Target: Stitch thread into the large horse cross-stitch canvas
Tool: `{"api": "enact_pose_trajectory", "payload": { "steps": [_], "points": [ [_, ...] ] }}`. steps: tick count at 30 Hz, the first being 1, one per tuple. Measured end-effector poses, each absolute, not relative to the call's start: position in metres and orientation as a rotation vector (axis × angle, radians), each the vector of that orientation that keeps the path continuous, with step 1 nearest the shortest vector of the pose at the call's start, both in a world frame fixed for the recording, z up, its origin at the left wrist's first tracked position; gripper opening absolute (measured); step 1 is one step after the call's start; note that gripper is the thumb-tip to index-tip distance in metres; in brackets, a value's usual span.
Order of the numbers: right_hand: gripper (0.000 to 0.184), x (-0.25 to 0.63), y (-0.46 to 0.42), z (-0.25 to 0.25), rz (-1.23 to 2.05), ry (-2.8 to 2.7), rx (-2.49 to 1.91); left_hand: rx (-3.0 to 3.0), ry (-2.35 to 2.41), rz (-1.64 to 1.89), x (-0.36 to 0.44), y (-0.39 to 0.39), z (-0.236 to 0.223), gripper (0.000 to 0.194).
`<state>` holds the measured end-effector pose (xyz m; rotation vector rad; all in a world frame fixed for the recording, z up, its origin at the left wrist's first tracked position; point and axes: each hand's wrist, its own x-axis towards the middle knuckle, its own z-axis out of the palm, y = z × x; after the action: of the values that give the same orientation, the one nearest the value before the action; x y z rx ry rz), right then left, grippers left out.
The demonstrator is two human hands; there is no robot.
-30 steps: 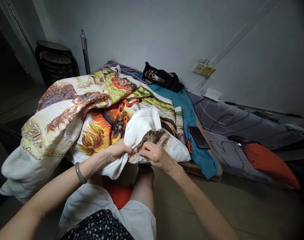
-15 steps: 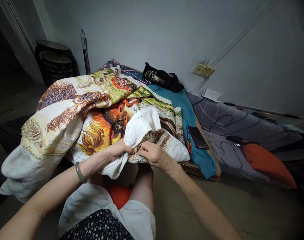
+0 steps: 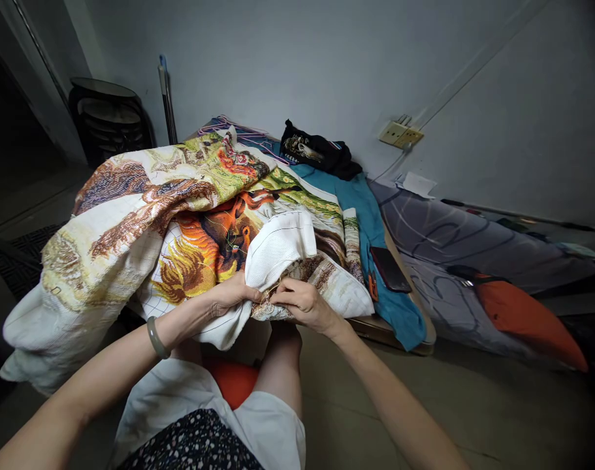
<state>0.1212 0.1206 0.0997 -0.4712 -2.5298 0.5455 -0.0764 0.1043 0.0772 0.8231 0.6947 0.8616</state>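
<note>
A large cross-stitch cloth (image 3: 145,215) with orange, green and brown pictures is heaped over a low table in front of me. My left hand (image 3: 231,294), with a green bangle on the wrist, is closed on a folded white edge of that cloth. Right beside it, my right hand (image 3: 302,303) pinches at the stitched brown part, fingers pressed together; what it holds is too small to make out, though a thin thread shows at the fingertips. The two hands almost touch.
A teal cloth (image 3: 370,228) covers the table's right side, with a dark phone (image 3: 390,269) and a black garment (image 3: 319,153) on it. An orange cushion (image 3: 527,316) lies on grey bedding (image 3: 454,241) to the right. Dark stacked stools (image 3: 108,117) stand far left; a wall socket (image 3: 400,135) is behind.
My right hand has crept a little left toward the left hand, staying pinched on the cloth. The left hand has kept its grip.
</note>
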Motion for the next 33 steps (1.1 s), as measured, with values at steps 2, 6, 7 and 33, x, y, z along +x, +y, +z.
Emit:
{"api": "enact_pose_trajectory", "payload": {
  "steps": [2, 6, 7, 33],
  "points": [
    [0.027, 0.122, 0.121, 0.099, 0.572, -2.51, -0.468, 0.819, 0.691, 0.871, -0.077, 0.105, 0.077, 0.042],
    [0.03, 0.123, 0.122, 0.1, 0.599, -2.491, -0.485, 0.813, 0.68, 0.88, -0.077, 0.106, 0.074, 0.043],
    [0.03, 0.123, 0.122, 0.1, 0.601, -2.491, -0.489, 0.814, 0.677, 0.878, -0.077, 0.106, 0.073, 0.042],
    [0.031, 0.122, 0.121, 0.111, 0.544, -2.591, -0.512, 0.82, 0.667, 0.877, -0.076, 0.108, 0.069, 0.043]
  ]
}}
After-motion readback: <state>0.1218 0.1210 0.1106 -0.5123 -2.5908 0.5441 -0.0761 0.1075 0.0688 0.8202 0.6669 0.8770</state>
